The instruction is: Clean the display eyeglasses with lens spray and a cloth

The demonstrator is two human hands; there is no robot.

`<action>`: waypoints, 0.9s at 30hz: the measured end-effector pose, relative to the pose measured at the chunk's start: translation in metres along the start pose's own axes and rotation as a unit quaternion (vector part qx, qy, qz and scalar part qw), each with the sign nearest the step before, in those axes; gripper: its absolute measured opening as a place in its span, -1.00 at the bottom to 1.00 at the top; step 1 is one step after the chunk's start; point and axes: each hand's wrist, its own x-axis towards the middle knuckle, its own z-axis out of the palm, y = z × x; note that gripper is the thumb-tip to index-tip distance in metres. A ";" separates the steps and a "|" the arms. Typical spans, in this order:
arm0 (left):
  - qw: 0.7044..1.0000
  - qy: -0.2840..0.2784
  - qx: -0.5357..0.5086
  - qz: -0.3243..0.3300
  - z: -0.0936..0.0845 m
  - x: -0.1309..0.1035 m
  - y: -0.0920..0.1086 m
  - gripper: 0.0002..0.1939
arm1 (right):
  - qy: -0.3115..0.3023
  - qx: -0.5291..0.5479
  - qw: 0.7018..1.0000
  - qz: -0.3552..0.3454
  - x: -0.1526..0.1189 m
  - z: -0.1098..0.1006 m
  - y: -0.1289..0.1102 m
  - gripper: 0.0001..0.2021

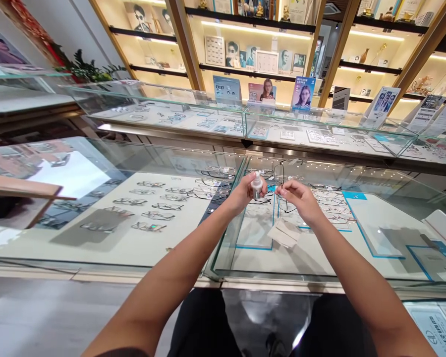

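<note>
Over the glass counter, my left hand (245, 191) is wrapped round a small clear spray bottle (257, 187) with a white top, held upright. Just to its right, my right hand (297, 198) pinches a thin-framed pair of eyeglasses (279, 174), which is turned on end. The bottle and the glasses are close together but apart. Below my right hand a pale folded cloth (284, 233) lies on the glass top. Fingers partly hide the lower part of the glasses.
Under the glass lie rows of eyeglasses (158, 215) on a white base. A brown-edged mirror or stand (22, 191) is at the left, a white object (444, 225) at the right. Behind runs a second glass showcase (163, 121) bearing advertising cards (304, 93), with lit shelves (252, 29) beyond.
</note>
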 end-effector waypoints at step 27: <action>0.946 0.122 0.283 0.099 -0.023 0.000 -0.012 -0.44 | 0.024 0.129 0.991 0.032 0.007 -0.003 0.006 -0.62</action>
